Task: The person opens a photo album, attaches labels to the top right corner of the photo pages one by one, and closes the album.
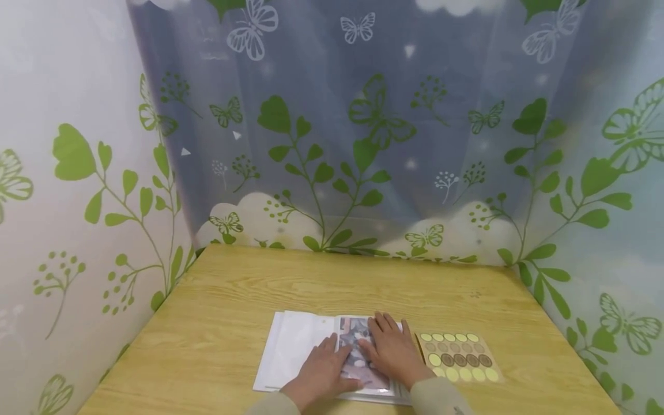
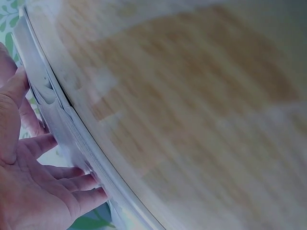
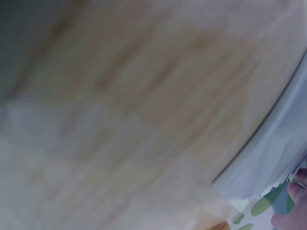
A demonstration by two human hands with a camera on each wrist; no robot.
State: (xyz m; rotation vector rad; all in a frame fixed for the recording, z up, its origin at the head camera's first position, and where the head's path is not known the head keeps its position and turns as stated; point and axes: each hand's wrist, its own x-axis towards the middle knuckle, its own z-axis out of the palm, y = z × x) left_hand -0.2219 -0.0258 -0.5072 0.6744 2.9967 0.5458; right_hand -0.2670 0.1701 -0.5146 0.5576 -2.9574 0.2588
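An open album (image 1: 301,349) with clear sleeves lies flat on the table. On its right page sits a picture (image 1: 358,369) in grey and pink tones. My left hand (image 1: 323,366) rests across the middle of the album, its fingers extended and the thumb on the picture's lower part. My right hand (image 1: 391,349) lies with spread fingers on the picture's right side and the page edge. In the left wrist view the left hand (image 2: 43,187) touches the stacked pages (image 2: 76,134). The right wrist view catches only part of the right hand (image 3: 295,211) beside the album (image 3: 268,148).
Right of the album lies a sheet of round stickers (image 1: 459,360) in yellow and brown rows. The wood-grain table (image 1: 218,300) is bordered by curtains (image 1: 332,173) printed with leaves and butterflies at the back and both sides.
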